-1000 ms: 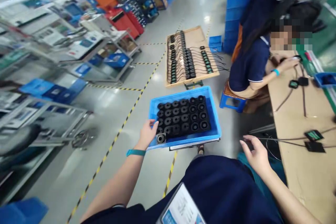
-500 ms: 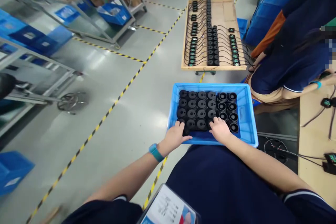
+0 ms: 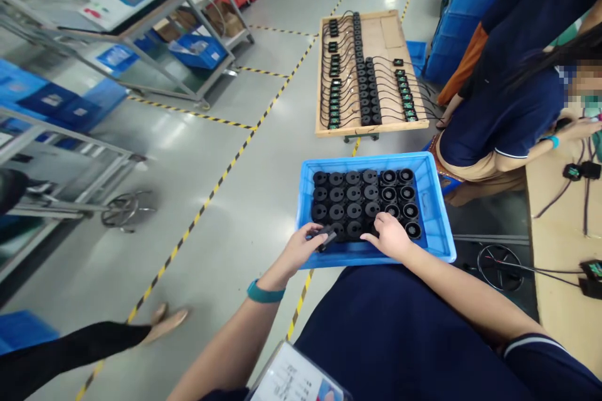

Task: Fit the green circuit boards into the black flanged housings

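A blue bin (image 3: 435, 200) in front of my knees holds rows of round black fan parts (image 3: 357, 197). My left hand (image 3: 301, 249) is at the bin's near left corner, fingers pinched on one black fan part (image 3: 326, 237) lifted just off the rows. My right hand (image 3: 388, 235) rests on the near row of parts, fingers curled down onto them; I cannot see whether it grips one.
A wooden pallet board (image 3: 385, 31) with wired fans lies on the floor beyond the bin. A seated co-worker (image 3: 508, 113) works at a bench (image 3: 562, 225) on the right. Metal racks (image 3: 126, 31) and blue crates line the left. Someone's leg and sandal (image 3: 160, 321) enter lower left.
The view swung from the aisle down onto the bin. My right hand came from the bench side onto the parts. My left hand has picked one fan part up off the near row.
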`<action>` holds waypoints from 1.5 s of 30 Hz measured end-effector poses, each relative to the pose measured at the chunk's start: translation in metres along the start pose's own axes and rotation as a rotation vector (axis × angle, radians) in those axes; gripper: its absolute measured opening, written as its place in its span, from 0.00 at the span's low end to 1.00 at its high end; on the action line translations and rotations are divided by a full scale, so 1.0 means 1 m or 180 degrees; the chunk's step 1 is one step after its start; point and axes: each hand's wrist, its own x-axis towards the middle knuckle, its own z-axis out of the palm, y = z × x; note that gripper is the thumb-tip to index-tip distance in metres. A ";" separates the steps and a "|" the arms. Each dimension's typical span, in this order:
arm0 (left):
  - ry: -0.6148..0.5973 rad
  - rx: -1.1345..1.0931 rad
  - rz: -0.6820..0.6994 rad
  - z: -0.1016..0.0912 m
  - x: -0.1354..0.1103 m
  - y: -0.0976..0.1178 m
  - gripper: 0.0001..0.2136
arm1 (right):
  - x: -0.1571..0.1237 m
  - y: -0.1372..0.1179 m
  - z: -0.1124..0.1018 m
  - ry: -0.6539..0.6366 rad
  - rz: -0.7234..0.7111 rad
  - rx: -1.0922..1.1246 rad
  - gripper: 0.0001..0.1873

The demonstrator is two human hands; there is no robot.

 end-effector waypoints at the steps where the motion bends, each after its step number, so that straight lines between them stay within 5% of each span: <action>1: -0.0028 -0.0382 0.0022 0.005 0.001 0.003 0.22 | -0.003 0.000 -0.004 0.0160 0.0166 0.0393 0.24; 4: -0.0087 -0.0566 0.0423 0.036 0.006 0.017 0.25 | -0.015 -0.004 -0.016 0.0319 0.0761 0.1699 0.21; 7: -0.0200 0.0081 0.0989 0.072 0.009 0.035 0.24 | -0.030 -0.010 -0.028 0.0298 0.0687 0.2415 0.12; 12: -0.0206 0.0831 0.1733 0.108 0.015 0.058 0.18 | -0.053 -0.006 -0.040 0.0395 0.0434 0.1804 0.12; 19: -0.1187 0.1194 0.2175 0.139 0.023 0.068 0.18 | -0.085 0.017 -0.041 0.0496 0.0751 0.2028 0.12; 22: -0.1489 0.1457 0.2285 0.163 0.031 0.089 0.17 | -0.110 0.033 -0.042 0.0984 0.1246 0.2351 0.21; 25: -0.1923 0.1632 0.2618 0.207 0.035 0.126 0.17 | -0.159 0.053 -0.055 0.1979 0.1701 0.2674 0.24; 28: -0.2316 0.1797 0.3068 0.280 0.022 0.164 0.18 | -0.242 0.073 -0.069 0.2839 0.2046 0.3185 0.25; 32: -0.2777 0.2101 0.3563 0.421 -0.015 0.191 0.25 | -0.378 0.097 -0.060 0.3466 0.2966 0.4110 0.27; 36: -0.3263 0.2140 0.3514 0.592 -0.067 0.184 0.22 | -0.493 0.106 -0.028 0.4265 0.3512 0.4403 0.27; 39: -0.3463 0.2106 0.3335 0.706 -0.109 0.163 0.19 | -0.551 0.095 -0.009 0.4722 0.3824 0.4528 0.27; 42: -0.3702 0.2024 0.3153 0.787 -0.139 0.143 0.19 | -0.589 0.081 0.001 0.5165 0.4173 0.4821 0.29; 45: -0.3895 0.1852 0.3047 0.831 -0.150 0.134 0.21 | -0.614 0.081 0.001 0.5269 0.4028 0.5291 0.24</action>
